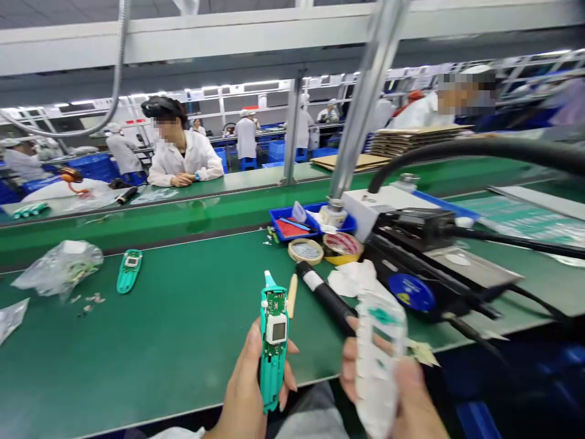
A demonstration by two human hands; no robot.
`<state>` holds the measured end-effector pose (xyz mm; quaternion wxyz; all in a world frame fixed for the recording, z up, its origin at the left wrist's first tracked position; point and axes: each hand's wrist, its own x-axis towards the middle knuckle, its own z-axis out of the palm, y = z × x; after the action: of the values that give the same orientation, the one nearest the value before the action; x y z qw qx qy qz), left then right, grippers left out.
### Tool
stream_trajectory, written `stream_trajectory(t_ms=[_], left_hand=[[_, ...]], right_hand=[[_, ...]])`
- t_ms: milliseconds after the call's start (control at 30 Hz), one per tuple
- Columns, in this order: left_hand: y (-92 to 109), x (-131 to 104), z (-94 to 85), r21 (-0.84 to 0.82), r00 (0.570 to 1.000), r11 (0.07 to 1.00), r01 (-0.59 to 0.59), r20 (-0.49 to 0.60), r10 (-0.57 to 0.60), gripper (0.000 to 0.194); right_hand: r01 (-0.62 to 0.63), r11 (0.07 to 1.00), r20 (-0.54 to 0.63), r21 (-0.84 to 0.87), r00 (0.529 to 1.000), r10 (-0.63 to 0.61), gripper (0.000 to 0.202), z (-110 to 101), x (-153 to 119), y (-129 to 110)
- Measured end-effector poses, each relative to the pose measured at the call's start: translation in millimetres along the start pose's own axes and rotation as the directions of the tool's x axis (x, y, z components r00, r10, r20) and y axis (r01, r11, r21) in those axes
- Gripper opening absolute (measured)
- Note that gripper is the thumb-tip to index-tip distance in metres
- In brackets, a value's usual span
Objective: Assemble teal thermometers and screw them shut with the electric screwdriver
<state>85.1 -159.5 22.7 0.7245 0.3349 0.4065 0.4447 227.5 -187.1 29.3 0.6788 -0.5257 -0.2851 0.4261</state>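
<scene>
My left hand (243, 381) is closed around the teal lower half of an ear thermometer (272, 381), held upright with its pale probe tip at the top. Its inside faces me, showing a green circuit board (275, 303) and a small white-framed display (278, 332). In my right hand (414, 387) is a white plastic shell (377, 390), slightly blurred, with an opening in its upper part. The two parts are apart, both above the bench's front edge. A similar teal thermometer half (130, 271) lies on the green bench at the left.
A black cylindrical tool (326, 296) and a cream-coloured strip (292, 296) lie near my hands. Behind are tape rolls (343, 245), a blue tray (274, 214) and a bottle (333, 214). Black equipment (411, 262) with cables occupies the right; a plastic bag (61, 268) lies left. A co-worker (185, 152) sits opposite.
</scene>
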Motion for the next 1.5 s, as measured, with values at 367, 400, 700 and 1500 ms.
stream_trajectory(t_ms=[367,400,700,1500], left_hand=[[5.3,4.1,-43.4,0.221,0.915,0.916,-0.336,-0.156,0.373,0.061],[4.4,5.2,-46.5,0.236,0.917,0.912,-0.336,-0.140,0.375,0.061],[15.0,-1.7,-57.4,0.310,0.953,0.905,-0.290,0.008,0.302,0.061],[92.3,33.7,-92.4,0.677,0.955,0.674,-0.295,0.240,0.176,0.038]], right_hand=[[0.051,0.923,0.283,-0.381,0.957,0.064,0.049,109.3,-29.8,27.7],[0.058,0.918,0.295,-0.392,0.953,0.065,0.049,110.1,-28.8,28.7],[0.141,0.887,0.366,-0.440,0.930,0.033,0.042,114.5,-19.6,32.0],[-0.389,0.918,0.532,-0.073,0.763,0.366,0.042,214.7,84.6,11.8]])
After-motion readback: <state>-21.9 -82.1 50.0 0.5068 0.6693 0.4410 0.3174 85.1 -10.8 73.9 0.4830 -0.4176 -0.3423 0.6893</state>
